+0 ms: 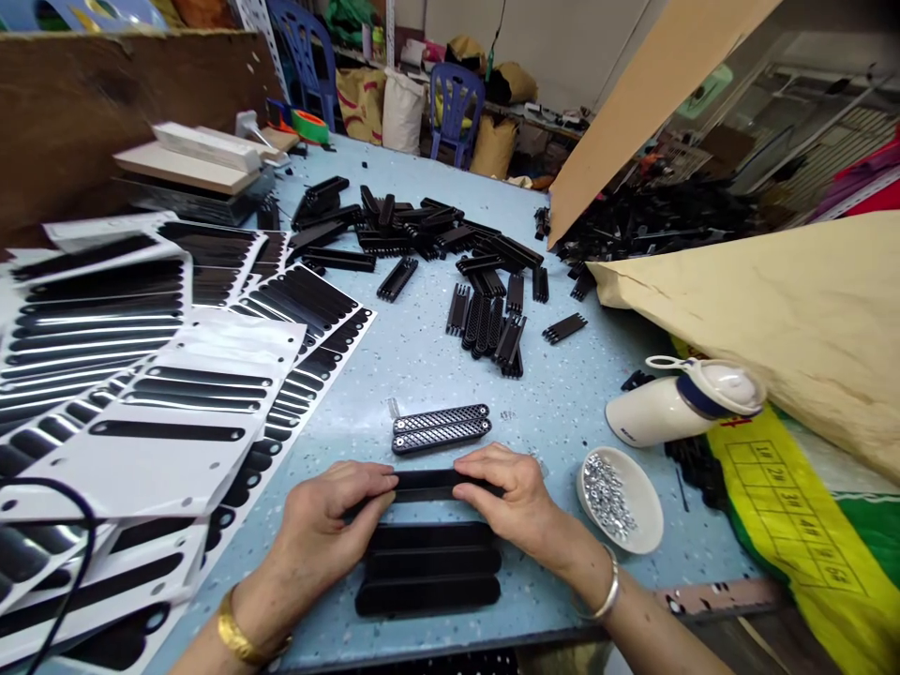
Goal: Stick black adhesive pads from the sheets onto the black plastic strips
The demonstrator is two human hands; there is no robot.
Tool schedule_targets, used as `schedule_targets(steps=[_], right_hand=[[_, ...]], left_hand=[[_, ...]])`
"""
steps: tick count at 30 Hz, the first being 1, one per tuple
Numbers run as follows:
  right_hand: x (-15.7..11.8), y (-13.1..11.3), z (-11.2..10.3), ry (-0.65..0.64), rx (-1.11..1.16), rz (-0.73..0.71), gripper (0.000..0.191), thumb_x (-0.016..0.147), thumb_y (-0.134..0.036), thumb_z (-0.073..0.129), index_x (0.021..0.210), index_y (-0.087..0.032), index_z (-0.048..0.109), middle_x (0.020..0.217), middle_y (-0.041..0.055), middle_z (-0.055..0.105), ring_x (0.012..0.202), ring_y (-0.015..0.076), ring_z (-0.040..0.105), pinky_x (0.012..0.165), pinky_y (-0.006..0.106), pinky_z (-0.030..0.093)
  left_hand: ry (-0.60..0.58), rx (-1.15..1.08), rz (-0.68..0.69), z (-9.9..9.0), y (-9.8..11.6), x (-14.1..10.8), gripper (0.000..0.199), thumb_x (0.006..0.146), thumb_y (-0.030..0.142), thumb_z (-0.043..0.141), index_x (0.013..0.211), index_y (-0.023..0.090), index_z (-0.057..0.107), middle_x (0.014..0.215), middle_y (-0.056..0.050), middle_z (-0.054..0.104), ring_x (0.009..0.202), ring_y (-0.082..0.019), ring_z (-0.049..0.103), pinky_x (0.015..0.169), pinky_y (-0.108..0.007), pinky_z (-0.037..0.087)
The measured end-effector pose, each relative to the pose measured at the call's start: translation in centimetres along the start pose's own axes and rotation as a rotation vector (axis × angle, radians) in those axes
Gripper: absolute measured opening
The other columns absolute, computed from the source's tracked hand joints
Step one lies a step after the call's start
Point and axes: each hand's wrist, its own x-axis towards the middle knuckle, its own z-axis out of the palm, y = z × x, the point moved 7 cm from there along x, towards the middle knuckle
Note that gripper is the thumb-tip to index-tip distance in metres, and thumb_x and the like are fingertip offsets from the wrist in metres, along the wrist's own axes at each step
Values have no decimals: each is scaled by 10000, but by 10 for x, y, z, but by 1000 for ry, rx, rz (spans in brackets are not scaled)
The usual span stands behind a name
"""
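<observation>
My left hand (332, 518) pinches the left end of a long black plastic bar (425, 484), thumb and fingers on its edges. At the other end, my right hand (512, 495) grips the same bar, also between thumb and fingers. Just below it, three similar black bars (430, 562) lie side by side on the blue speckled table (562, 562). Beyond my hands sits a pair of joined black pieces with a silver lattice pattern (441, 429) and small screws at the ends. My fingers hide the ends of the held bar.
Sheets of black adhesive strips (169, 430) cover the left side. Black slotted parts (485, 323) are heaped farther back. To the right are a white bowl of small metal hardware (651, 516), a white bottle lying tilted (643, 414) and a yellow bag (794, 506).
</observation>
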Motion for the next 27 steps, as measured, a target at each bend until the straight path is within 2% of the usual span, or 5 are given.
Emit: schedule_targets(steps=[9,13,18,23,27], right_hand=[[-15,21,-53,233,-55,280,152,877,-242,607,855,-178,744,751,50,706,681,182,653,633,297,517],[-15,30,-32,176,-74,350,196,850,-316,626,785,-165,733,675,42,672,587,168,612,548,273,484],[-19,8,-14,83,-233,177,365,912,-346,545,605,-188,662,573,21,598,539,162,592,523,267,470],[-39,17,-36,132,-362,-5,240,918,-368,565,917,-193,728,817,60,748,681,200,722,614,244,579],[-42,-11,-29,197,-453,-196,177,900,-296,612,992,-177,704,882,75,753,716,203,737,629,226,593]], left_hand=[[15,32,8,-3,0,1,151,864,234,586,910,229,729,866,-11,781,786,-178,743,718,-283,604],[36,77,-40,0,-10,4,210,840,278,615,1010,192,704,897,-50,778,777,-206,740,708,-321,604],[-65,94,-40,3,8,-5,176,821,228,599,951,183,708,885,-70,765,820,-223,725,742,-348,596],[80,187,51,-55,20,-30,350,824,120,553,1155,185,645,1017,-84,750,943,-216,697,850,-373,567],[122,670,7,-128,-15,-57,550,734,-51,430,1215,129,625,1233,-174,673,1251,-365,541,958,-581,460]])
